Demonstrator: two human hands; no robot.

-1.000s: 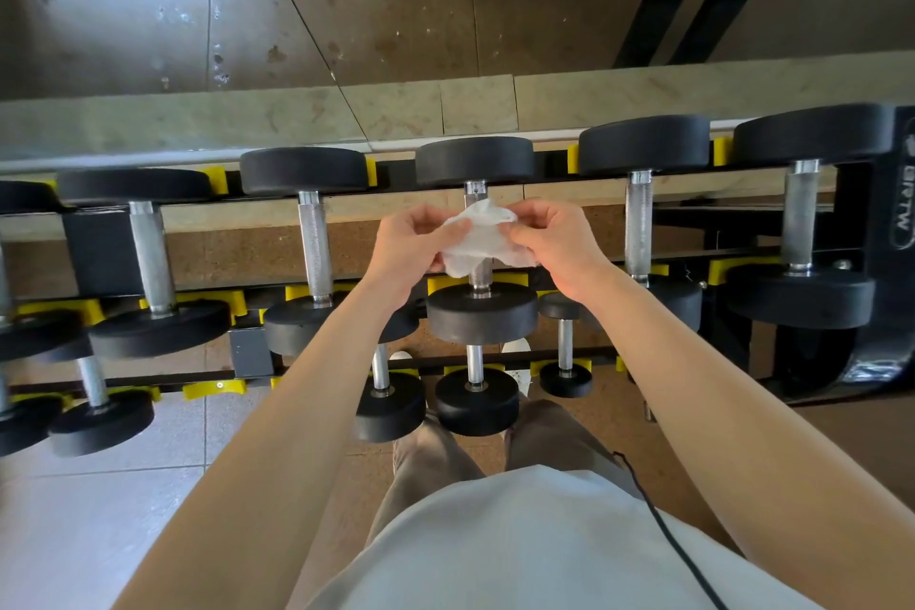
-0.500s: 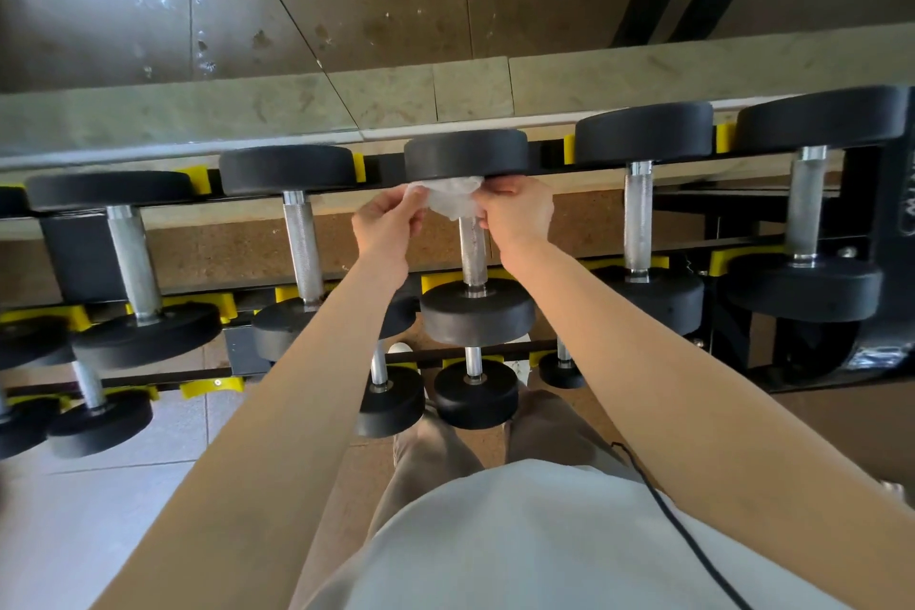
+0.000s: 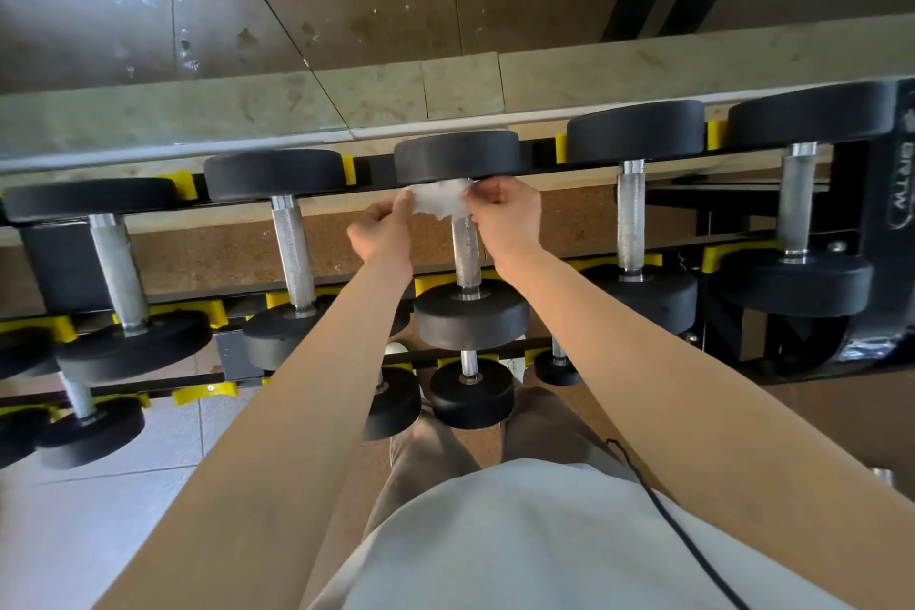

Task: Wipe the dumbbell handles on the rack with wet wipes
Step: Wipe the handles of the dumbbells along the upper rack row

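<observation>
Two hands meet at the far end of one dumbbell handle [image 3: 465,258] in the top row of the rack [image 3: 896,193]. The left hand [image 3: 381,233] pinches the left edge of a white wet wipe [image 3: 440,203] between thumb and fingers [image 3: 403,206]. The right hand [image 3: 505,218] pinches the right edge, its fingers curled over the cloth. Stretched between them, the wet wipe lies across the handle, touching it just below the far head [image 3: 458,156]. Whether it wraps fully round the metal cannot be told from above.

The handle's long axis runs straight away from the person, from the near head [image 3: 470,317] up to the far head. Nearly all of its knurled length therefore lies on the near side of the fingers, bare and toward the body. The hands flank it evenly, neither one nearer. To my reading, the next stroke calls for a pull back along that axis toward the near head, with the wet wipe snug on the metal. The left neighbour handle [image 3: 292,253] and the right neighbour handle [image 3: 631,218] stand well apart from the wet wipe and carry no cloth
</observation>
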